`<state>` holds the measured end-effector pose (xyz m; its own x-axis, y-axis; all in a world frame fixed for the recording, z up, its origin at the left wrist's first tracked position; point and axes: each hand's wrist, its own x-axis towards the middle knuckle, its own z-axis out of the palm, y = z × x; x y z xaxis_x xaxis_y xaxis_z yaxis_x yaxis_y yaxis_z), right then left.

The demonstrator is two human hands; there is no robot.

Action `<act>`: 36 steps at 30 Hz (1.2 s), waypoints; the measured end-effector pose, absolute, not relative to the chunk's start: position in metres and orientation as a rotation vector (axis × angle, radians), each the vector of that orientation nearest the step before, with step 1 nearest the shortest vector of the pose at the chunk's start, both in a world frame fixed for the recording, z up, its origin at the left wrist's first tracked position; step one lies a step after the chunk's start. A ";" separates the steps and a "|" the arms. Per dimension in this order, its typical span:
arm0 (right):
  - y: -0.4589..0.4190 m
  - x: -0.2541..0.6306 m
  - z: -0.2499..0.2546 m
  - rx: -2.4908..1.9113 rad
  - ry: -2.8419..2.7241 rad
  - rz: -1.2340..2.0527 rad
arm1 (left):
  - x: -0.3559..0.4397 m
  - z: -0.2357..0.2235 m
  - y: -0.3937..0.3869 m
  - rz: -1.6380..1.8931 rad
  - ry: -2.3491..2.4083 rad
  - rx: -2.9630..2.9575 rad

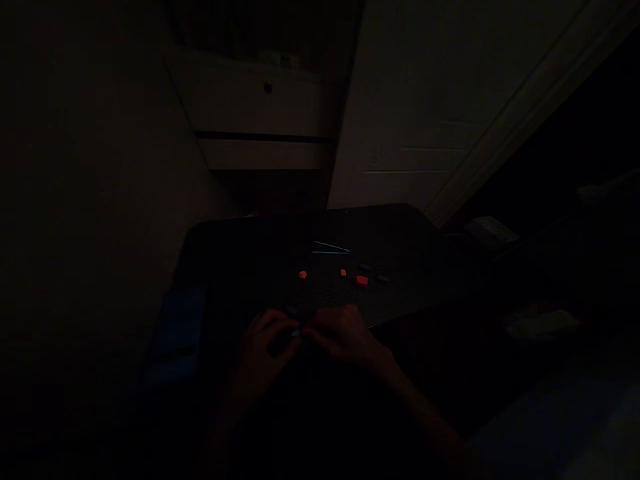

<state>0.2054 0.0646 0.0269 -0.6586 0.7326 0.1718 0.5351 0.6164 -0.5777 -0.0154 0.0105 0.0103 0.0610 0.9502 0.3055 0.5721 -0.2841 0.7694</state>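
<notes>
The scene is very dark. Over the near side of a dark table, my left hand (267,343) and my right hand (343,331) meet with fingertips pinched together. Between them shows a small pale piece (296,333), its kind too dim to make out. Just beyond the fingers lies a small dark piece (291,309). Farther back sit a round orange piece (303,275), a small orange block (343,273) and a larger red block (361,281). Two dark purplish pieces (383,279) lie beside the red block. Behind them rest thin metal tweezers (331,249).
The dark table (400,230) has rounded far corners. A drawer cabinet (265,107) and a pale panelled door (415,100) stand behind it. A blue object (177,333) is at the left edge, and a pale box-like thing (493,229) lies to the right.
</notes>
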 end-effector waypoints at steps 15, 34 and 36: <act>0.064 0.200 0.029 -1.160 -2.472 0.629 | -0.016 0.006 0.010 1.137 1.515 1.898; 0.066 0.203 0.025 -1.103 -2.436 0.676 | -0.017 0.004 0.010 1.159 1.510 1.920; 0.066 0.202 0.025 -1.125 -2.437 0.661 | -0.017 0.005 0.010 1.161 1.507 1.914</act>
